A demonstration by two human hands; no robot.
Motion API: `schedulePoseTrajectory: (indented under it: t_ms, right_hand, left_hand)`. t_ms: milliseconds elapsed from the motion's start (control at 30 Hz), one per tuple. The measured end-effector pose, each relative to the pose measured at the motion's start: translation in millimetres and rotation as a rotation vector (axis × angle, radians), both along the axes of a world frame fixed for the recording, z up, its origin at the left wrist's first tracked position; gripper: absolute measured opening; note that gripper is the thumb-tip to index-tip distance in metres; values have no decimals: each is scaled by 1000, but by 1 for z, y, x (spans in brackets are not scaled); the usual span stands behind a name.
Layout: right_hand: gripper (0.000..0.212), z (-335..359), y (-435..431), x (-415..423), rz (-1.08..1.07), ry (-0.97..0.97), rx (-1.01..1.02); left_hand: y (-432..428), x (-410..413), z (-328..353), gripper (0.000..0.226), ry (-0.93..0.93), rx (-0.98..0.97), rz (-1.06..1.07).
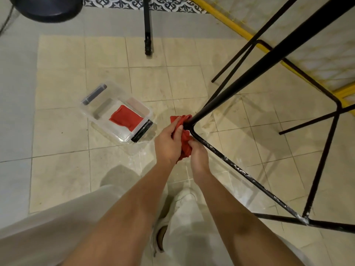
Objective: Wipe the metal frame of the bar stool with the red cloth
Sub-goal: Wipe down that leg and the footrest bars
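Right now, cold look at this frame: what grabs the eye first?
The red cloth at centre, bunched in both hands, left hand and right hand, and pressed around the bottom corner of the black bar stool frame, whose lower rail is flecked with white marks. Left of it, a clear plastic bin on the tiled floor holds a second red cloth.

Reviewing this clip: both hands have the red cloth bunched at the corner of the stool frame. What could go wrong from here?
1. The red cloth is bunched at one corner, so the white-speckled bar toward the person could get skipped.
2. The floor by the clear tub looks wet; the foot might slip.
3. Pushing with the left hand and right hand could shift the stool frame.
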State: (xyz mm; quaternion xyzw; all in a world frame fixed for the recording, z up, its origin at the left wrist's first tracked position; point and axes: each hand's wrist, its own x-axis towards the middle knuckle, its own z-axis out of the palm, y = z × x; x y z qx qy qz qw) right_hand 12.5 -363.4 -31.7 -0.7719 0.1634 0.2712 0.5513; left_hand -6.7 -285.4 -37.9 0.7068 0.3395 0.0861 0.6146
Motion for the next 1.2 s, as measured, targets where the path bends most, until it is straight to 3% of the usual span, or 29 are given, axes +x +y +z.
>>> schedulePoseTrajectory:
  t_ms: [133, 300, 400, 567, 733, 967, 1200]
  right_hand:
    - [26, -10, 1, 7, 47, 24, -14]
    - [42, -12, 6, 11, 32, 60, -33]
    - [33, -18, 5, 12, 20, 62, 5]
    - [39, -21, -2, 11, 47, 93, -65]
    - [46, -22, -1, 1, 117, 132, -134]
    - [40, -17, 0, -5, 99, 135, -38]
    - [33, -15, 2, 2, 46, 183, -46]
  left_hand:
    - [10, 4, -8, 32, 86, 25, -63]
    - [-1, -2, 13, 29, -116, 6, 74]
    - [-14, 1, 15, 31, -218, 28, 104]
    - [-18, 3, 1, 34, -146, 36, 81]
    - [3, 6, -8, 37, 85, -32, -63]
    - [-7, -4, 13, 38, -186, -28, 40]
    - [-8, -5, -7, 41, -106, -11, -24]
